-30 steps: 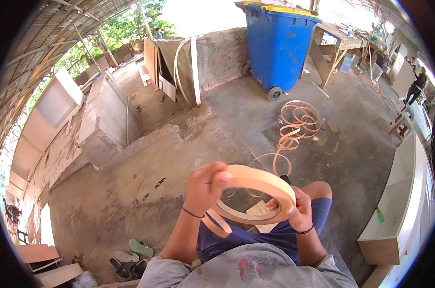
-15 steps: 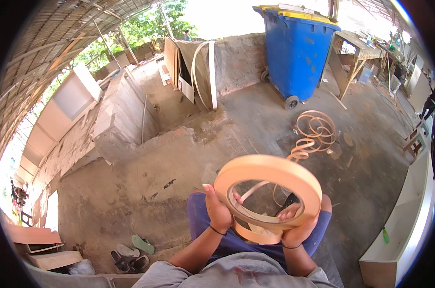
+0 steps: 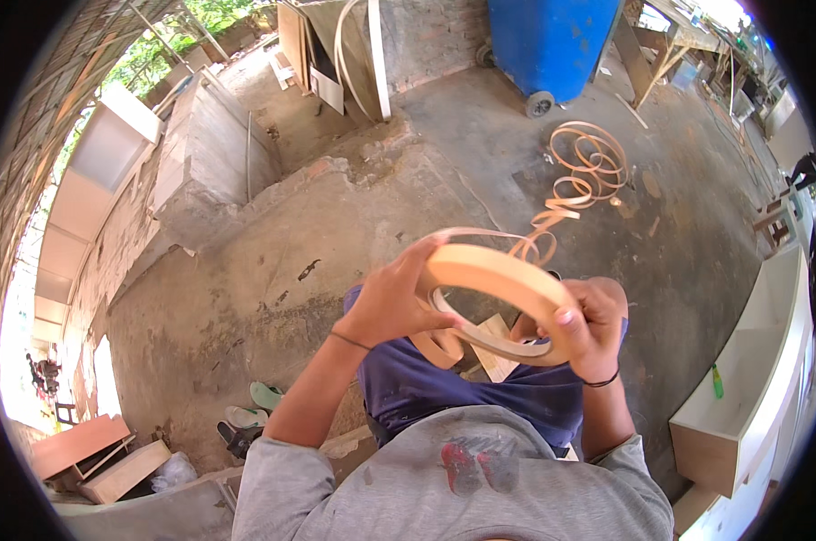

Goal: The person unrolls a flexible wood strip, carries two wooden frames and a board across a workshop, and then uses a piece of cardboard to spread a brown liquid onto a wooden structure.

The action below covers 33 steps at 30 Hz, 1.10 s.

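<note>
Over my lap I hold a large roll of wood-coloured edge banding (image 3: 496, 264), tilted, with its open centre facing me. My left hand (image 3: 385, 298) grips its left side, fingers over the outer rim and thumb by the inner edge. The right side is clasped by my right hand (image 3: 595, 326), thumb on the outer face. A lower turn of banding (image 3: 437, 348) hangs below the roll near my left hand. From behind the roll a loose strip curls away to a heap of loops (image 3: 591, 160) on the floor ahead.
A blue wheeled bin (image 3: 552, 50) stands at the far side. White cabinet carcasses (image 3: 728, 397) line the right. Broken concrete and a low block wall (image 3: 214, 149) lie at left. Sandals (image 3: 246, 417) and wooden boards (image 3: 124, 471) are at lower left.
My view has tipped downward. The roll has turned in my hands and lies flatter. My left hand has shifted up over its left rim, and my right hand has moved up its right side.
</note>
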Each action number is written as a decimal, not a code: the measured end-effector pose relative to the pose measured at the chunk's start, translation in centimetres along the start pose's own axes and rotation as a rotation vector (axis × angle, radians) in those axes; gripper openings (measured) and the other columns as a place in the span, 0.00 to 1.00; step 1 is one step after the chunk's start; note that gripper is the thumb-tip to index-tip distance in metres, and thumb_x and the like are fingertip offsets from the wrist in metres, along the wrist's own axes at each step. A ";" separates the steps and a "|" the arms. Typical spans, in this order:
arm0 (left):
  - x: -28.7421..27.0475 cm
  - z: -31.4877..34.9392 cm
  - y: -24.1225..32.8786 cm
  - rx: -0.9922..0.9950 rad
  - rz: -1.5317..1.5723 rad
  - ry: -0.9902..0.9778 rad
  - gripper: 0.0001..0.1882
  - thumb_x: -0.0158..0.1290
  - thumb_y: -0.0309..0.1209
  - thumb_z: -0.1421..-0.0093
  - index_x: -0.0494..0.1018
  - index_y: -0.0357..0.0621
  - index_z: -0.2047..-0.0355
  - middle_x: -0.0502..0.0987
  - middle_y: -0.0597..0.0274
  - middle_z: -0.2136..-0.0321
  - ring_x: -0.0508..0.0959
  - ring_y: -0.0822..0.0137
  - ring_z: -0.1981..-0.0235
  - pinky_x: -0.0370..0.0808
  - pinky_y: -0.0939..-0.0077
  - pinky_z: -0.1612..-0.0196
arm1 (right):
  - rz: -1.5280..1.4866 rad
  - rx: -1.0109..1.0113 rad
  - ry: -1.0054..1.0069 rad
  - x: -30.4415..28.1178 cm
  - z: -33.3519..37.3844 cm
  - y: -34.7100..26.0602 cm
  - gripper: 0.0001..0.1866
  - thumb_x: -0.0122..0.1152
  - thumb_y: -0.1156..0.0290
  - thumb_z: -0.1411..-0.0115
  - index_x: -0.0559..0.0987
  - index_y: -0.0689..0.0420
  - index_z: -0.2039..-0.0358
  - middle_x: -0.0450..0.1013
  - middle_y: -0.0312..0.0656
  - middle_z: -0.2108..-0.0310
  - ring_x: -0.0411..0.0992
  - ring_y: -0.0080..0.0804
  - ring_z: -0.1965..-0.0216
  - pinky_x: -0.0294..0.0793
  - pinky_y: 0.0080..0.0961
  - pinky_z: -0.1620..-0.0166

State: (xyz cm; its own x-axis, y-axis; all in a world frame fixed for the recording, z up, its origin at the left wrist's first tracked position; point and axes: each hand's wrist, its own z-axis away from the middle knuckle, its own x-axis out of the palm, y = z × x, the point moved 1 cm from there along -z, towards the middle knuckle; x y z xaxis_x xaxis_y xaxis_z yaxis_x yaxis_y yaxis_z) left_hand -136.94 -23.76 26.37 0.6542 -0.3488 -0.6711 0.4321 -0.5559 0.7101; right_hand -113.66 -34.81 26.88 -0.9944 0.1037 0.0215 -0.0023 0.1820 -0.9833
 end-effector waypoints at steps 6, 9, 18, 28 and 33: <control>3.9 10.2 -11.4 0.041 -0.531 -0.455 0.30 0.58 0.40 0.55 0.66 0.40 0.53 0.66 0.47 0.52 0.68 0.53 0.51 0.62 0.64 0.47 | -0.024 -0.213 0.472 -2.4 -0.8 -2.9 0.22 0.47 0.54 0.41 0.66 0.64 0.64 0.67 0.40 0.83 0.65 0.24 0.84 0.63 0.19 0.81; 2.1 9.4 -11.5 -0.157 -0.466 -0.149 0.26 0.54 0.43 0.50 0.68 0.39 0.55 0.69 0.48 0.55 0.68 0.56 0.51 0.61 0.62 0.47 | -0.037 -0.383 0.549 -3.4 -0.6 -3.2 0.20 0.49 0.58 0.41 0.65 0.65 0.62 0.69 0.42 0.78 0.68 0.25 0.81 0.68 0.18 0.77; -0.6 0.1 2.6 0.390 0.264 0.452 0.28 0.53 0.49 0.48 0.69 0.36 0.58 0.72 0.49 0.60 0.71 0.56 0.54 0.64 0.68 0.49 | 0.696 -0.545 -0.288 0.6 -0.1 -5.4 0.18 0.66 0.63 0.55 0.76 0.61 0.67 0.68 0.38 0.87 0.67 0.32 0.88 0.64 0.23 0.82; 1.8 3.1 1.1 0.316 0.387 0.345 0.24 0.55 0.47 0.51 0.69 0.36 0.70 0.73 0.55 0.76 0.74 0.61 0.76 0.69 0.75 0.73 | 0.567 -0.489 -0.204 0.3 -0.4 -6.2 0.21 0.64 0.57 0.55 0.75 0.64 0.72 0.72 0.46 0.80 0.70 0.40 0.81 0.66 0.29 0.76; 3.5 3.3 -0.8 0.007 0.701 0.470 0.31 0.46 0.61 0.49 0.68 0.40 0.70 0.69 0.66 0.79 0.70 0.76 0.77 0.67 0.80 0.75 | 0.686 -0.465 0.137 -0.1 2.9 -4.7 0.30 0.51 0.46 0.47 0.72 0.68 0.67 0.70 0.46 0.75 0.67 0.29 0.77 0.66 0.25 0.72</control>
State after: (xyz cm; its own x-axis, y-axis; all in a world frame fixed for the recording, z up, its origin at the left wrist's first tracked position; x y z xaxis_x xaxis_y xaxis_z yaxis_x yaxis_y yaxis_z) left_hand -137.03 -27.09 22.75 0.9604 -0.2656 0.0841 -0.1732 -0.3325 0.9271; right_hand -113.83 -38.49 31.03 -0.7378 0.4508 -0.5024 0.6717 0.4171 -0.6122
